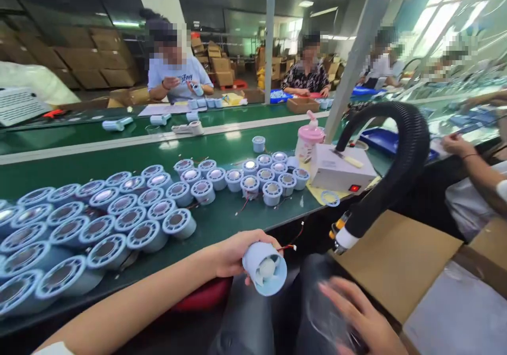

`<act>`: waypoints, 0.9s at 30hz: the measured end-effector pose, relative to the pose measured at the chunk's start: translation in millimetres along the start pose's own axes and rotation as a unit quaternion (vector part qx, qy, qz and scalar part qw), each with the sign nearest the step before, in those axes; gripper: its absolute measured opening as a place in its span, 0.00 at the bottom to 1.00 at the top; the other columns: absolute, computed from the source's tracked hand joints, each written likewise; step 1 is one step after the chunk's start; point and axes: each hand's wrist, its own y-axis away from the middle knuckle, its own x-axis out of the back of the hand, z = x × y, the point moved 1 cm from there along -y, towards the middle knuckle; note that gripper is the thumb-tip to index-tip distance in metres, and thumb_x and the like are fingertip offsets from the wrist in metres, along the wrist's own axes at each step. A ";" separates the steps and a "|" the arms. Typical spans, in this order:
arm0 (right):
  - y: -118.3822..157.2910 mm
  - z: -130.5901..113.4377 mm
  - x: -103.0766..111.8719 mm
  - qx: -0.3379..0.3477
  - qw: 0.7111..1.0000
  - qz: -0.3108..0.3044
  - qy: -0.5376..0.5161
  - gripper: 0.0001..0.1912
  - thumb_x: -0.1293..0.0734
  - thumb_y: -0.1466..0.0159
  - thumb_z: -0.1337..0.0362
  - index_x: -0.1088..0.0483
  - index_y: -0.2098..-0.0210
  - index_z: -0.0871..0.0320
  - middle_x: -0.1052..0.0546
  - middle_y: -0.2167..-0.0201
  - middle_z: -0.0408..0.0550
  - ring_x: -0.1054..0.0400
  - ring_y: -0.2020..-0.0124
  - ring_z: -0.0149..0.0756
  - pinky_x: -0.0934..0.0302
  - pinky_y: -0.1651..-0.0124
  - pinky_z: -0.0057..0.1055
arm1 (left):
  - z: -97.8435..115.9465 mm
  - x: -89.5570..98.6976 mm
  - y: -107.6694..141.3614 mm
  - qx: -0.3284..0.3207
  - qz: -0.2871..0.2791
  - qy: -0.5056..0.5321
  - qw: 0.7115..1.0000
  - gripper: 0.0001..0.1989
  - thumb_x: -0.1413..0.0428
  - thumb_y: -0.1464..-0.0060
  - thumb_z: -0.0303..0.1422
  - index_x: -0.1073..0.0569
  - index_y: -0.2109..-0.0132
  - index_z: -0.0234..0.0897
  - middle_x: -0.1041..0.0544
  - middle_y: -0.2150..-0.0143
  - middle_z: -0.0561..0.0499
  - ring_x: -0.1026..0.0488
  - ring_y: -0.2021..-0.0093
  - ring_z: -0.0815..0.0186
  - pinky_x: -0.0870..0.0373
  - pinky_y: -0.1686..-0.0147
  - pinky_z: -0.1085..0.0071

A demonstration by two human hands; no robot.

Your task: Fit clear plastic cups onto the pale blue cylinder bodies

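My left hand (233,252) is wrapped around a light-blue fan housing (264,268), held over my lap beyond the bench edge. Its open end is turned toward me and shows a white fan wheel inside. Thin red and dark wires (291,246) with a small white connector stick out at its right side. My right hand (360,313) is low on the right, apart from the housing and smeared by motion. A faint, clear, plastic-looking thing (327,318) shows by its fingers; whether they grip it I cannot tell.
Rows of similar blue housings (130,220) stand on the green bench (222,223). To the right are a pink-lidded cup (310,138), a grey box with a red switch (340,167), a black flexible hose (400,159) and cardboard (396,260). Several people sit across and at right.
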 end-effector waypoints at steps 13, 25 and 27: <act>-54.0 -50.1 -6.2 0.077 0.965 -0.165 -0.188 0.04 0.33 0.37 0.61 0.28 0.66 0.53 0.33 0.44 0.52 0.34 0.46 0.45 0.35 0.47 0.41 | -39.1 -26.1 24.6 -0.244 0.166 -0.386 0.874 0.13 0.40 0.46 0.38 0.25 0.55 0.39 0.28 0.57 0.49 0.30 0.59 0.63 0.34 0.58 0.69; -55.3 -48.9 -4.8 -0.069 0.937 -0.087 -0.332 0.14 0.38 0.42 0.66 0.31 0.83 0.56 0.26 0.61 0.50 0.31 0.57 0.42 0.36 0.63 0.31 | -68.2 -6.9 -9.6 -0.342 0.086 -0.356 0.865 0.35 0.31 0.60 0.46 0.28 0.44 0.44 0.31 0.45 0.42 0.33 0.45 0.53 0.36 0.43 0.56; -55.8 -46.9 -5.4 -0.091 0.925 -0.079 -0.359 0.14 0.38 0.43 0.66 0.32 0.85 0.56 0.25 0.61 0.50 0.30 0.56 0.43 0.35 0.62 0.32 | -68.9 -8.1 -9.7 -0.323 0.044 -0.327 0.887 0.35 0.32 0.58 0.42 0.30 0.41 0.45 0.28 0.45 0.43 0.31 0.45 0.54 0.35 0.44 0.57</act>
